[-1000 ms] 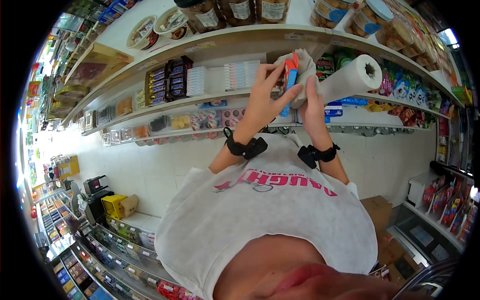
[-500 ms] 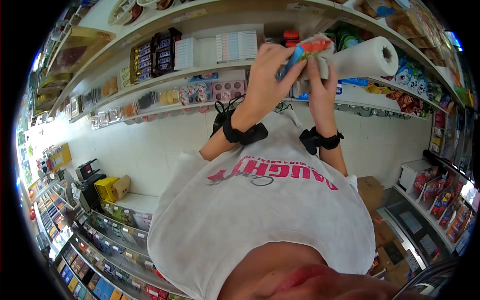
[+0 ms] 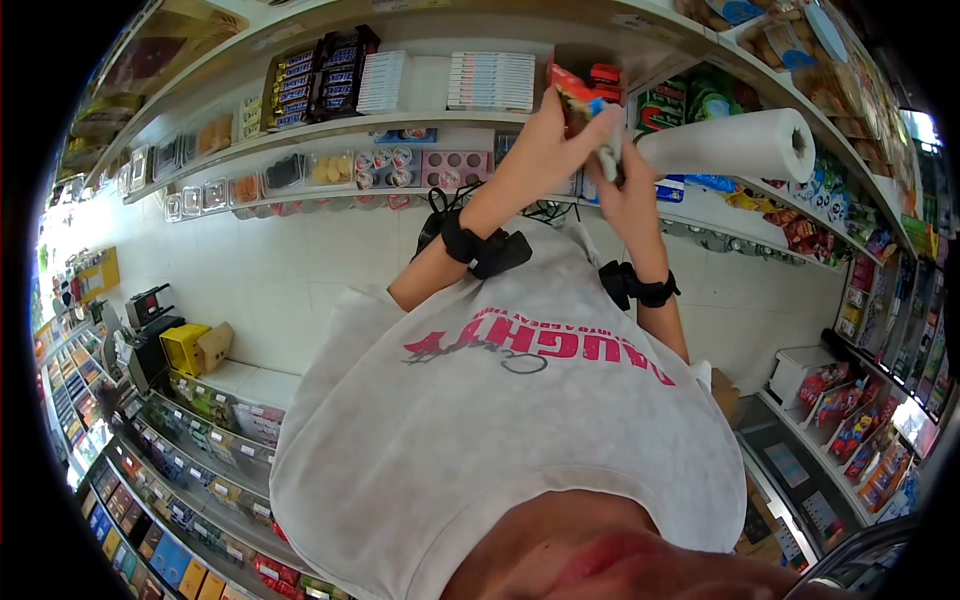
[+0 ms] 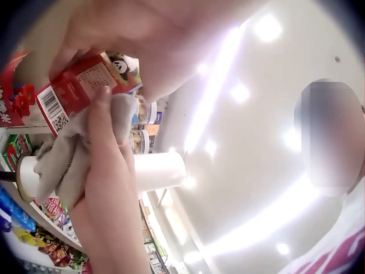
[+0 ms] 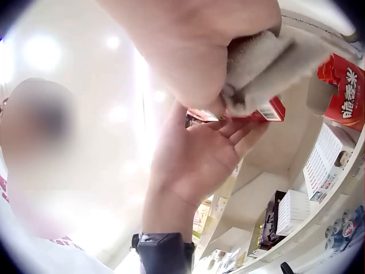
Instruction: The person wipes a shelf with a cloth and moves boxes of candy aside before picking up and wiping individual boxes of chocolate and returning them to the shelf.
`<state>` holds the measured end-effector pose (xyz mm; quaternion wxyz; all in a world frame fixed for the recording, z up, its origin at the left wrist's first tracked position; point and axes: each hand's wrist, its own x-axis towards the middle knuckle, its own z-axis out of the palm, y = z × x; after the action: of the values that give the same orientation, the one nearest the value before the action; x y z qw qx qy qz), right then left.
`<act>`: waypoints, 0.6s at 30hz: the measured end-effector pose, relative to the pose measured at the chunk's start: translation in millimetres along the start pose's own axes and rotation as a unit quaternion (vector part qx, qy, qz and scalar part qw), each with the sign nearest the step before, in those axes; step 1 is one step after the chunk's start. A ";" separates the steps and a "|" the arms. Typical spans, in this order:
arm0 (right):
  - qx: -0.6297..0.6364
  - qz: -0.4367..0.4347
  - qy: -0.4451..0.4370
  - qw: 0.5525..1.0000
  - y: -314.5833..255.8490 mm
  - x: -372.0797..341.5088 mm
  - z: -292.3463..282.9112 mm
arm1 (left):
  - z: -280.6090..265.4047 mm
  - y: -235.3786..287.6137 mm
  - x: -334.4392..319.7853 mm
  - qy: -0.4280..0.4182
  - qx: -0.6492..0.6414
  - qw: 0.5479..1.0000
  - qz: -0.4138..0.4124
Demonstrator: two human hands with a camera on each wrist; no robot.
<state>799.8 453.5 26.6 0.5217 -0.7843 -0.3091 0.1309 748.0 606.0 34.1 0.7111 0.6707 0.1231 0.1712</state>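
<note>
My left hand (image 3: 556, 142) holds a small red carton (image 3: 574, 90) up in front of the shelves. In the left wrist view a barcode, a printed text panel and a panda picture show on the carton (image 4: 74, 85). A grey cloth (image 4: 71, 162) is gripped in my right hand (image 3: 634, 195), its thumb lying over the cloth against the carton's lower edge. In the right wrist view the cloth (image 5: 274, 65) bunches out of the right hand and overlaps the carton, while the left palm (image 5: 197, 154) faces the camera behind it. Part of the carton is hidden by fingers.
A white plastic roll (image 3: 730, 145) juts out right beside the right hand. Behind the hands, the shelf (image 3: 420, 128) carries stacked white boxes (image 3: 490, 80), chocolate bar boxes (image 3: 342, 75) and red packs (image 3: 606, 78). Plastic tubs (image 3: 330, 168) line the tier below.
The left hand has turned the carton, so its red end now points up and left. The right hand with the cloth has dropped lower along it. The head view has shifted slightly.
</note>
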 end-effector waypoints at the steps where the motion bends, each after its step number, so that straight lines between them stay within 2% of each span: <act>1: 0.017 0.004 -0.031 0.999 -8.2 -0.6 2.2 | -3.9 -4.2 3.9 -0.001 0.024 1.000 -0.001; 3: 0.064 0.027 -0.073 0.995 -8.7 -2.5 9.6 | -14.3 -11.0 9.6 -0.003 0.071 0.997 -0.005; 4: 0.101 0.048 -0.063 0.992 -7.6 -2.7 12.4 | -16.9 -9.7 10.4 -0.003 0.094 0.996 -0.008; 5: 0.139 0.069 -0.053 0.986 -8.4 -2.2 15.4 | -17.0 -7.0 6.8 -0.001 0.000 0.999 -0.041; 8: 0.183 0.164 -0.062 0.968 -3.5 5.9 15.9 | -29.2 14.1 2.9 -0.035 -0.011 0.989 -0.147; 9: 0.184 0.199 -0.070 0.960 0.0 9.5 13.0 | -29.9 11.1 3.2 -0.009 0.005 0.995 -0.102; 11: 0.222 0.200 -0.096 0.950 16.7 8.9 14.7 | -30.2 1.6 6.2 0.046 0.037 0.998 -0.012; 12: 0.239 0.200 -0.111 0.944 20.6 9.8 17.3 | -31.7 2.4 5.5 0.043 0.053 0.998 -0.009; 13: 0.250 0.184 -0.064 0.948 20.1 7.8 23.6 | -33.3 3.6 4.2 0.041 0.069 0.997 -0.008; 15: 0.230 0.167 -0.051 0.957 24.7 10.4 25.5 | -37.6 -10.5 6.6 0.010 0.082 0.997 0.008; 18: 0.198 0.165 -0.058 0.964 22.3 13.7 27.9 | -45.7 -41.3 6.6 0.011 -0.013 1.000 0.008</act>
<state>803.4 476.6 -3.6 0.6187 -0.6966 -0.1730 0.3193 738.8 648.6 -9.8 0.7172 0.6602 0.1231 0.1860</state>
